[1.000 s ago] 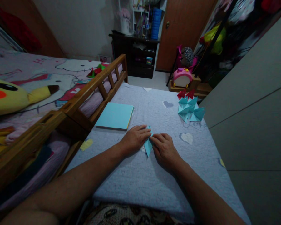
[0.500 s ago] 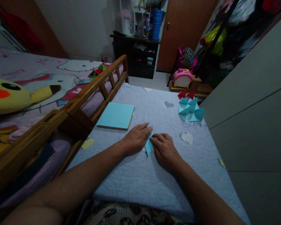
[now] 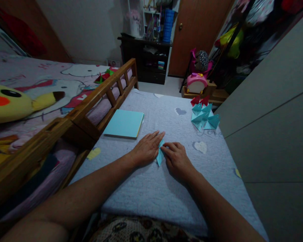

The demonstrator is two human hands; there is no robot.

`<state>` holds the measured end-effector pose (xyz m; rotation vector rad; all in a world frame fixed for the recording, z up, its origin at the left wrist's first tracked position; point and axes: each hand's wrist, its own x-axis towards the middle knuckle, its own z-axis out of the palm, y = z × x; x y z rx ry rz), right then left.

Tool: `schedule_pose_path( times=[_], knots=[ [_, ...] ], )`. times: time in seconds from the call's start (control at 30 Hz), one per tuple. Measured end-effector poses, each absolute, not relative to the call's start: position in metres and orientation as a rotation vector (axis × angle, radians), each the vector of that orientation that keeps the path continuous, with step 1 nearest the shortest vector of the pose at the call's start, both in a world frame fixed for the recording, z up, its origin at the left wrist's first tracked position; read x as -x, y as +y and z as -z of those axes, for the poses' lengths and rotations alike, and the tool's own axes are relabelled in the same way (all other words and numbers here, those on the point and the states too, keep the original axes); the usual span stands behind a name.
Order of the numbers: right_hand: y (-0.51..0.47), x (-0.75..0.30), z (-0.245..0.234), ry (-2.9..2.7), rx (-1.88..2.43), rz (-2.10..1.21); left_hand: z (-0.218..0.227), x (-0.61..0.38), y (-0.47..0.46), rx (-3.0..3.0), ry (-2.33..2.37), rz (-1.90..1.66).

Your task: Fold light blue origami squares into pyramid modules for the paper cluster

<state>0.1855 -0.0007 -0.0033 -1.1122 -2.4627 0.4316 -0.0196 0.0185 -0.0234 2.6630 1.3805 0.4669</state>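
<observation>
A small piece of folded light-blue origami paper (image 3: 160, 158) lies on the bed's blue cover, its lower tip pointing toward me. My left hand (image 3: 146, 149) lies flat over its left side, fingers stretched out and hiding part of it. On the right side, my right hand (image 3: 177, 159) has its fingers curled, with thumb and fingertips closed at the paper's edge. A stack of square light-blue paper (image 3: 125, 123) rests to the left, beyond my left hand. Folded blue origami pieces (image 3: 203, 117) stand together at the far right, with red origami pieces (image 3: 200, 100) behind them.
A wooden rail (image 3: 103, 90) runs along the left, with a second bed and a yellow plush toy (image 3: 12, 102) past it. White cabinet panels (image 3: 275, 134) border the right side. A dark cabinet (image 3: 143, 60) and a pink toy case (image 3: 197, 83) stand beyond the far edge.
My left fingers have straightened and lie flatter over the paper. My right hand keeps its hold at the edge, barely shifted. The whole view has moved slightly.
</observation>
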Motion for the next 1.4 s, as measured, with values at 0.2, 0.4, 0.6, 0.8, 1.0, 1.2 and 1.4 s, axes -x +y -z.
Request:
schedule_pose_path(
  times=[0.2,0.4,0.6,0.8,1.0,1.2,1.4],
  knots=[
    [-0.002,-0.185,0.000,-2.462,1.130,-0.443,0.008,0.036,0.019,-2.636,1.260,-0.806],
    [-0.004,-0.184,-0.002,-2.484,1.158,-0.422,0.000,0.037,0.016,-2.803,1.088,-0.581],
    [-0.006,-0.186,-0.001,-2.553,1.194,-0.308,-0.007,0.032,0.003,-2.871,1.154,-0.313],
    [-0.006,-0.192,-0.001,-2.550,1.222,-0.242,-0.014,0.024,-0.010,-2.870,1.316,-0.077],
    [-0.005,-0.197,-0.004,-2.526,1.227,-0.264,-0.006,0.024,-0.014,-2.857,1.354,-0.094],
    [0.001,-0.202,-0.003,-2.419,1.191,-0.347,-0.008,0.023,-0.014,-2.823,1.382,-0.172],
    [0.004,-0.193,0.005,-2.316,1.271,-0.317,-0.010,0.023,-0.011,-2.680,1.431,-0.318]
  ],
)
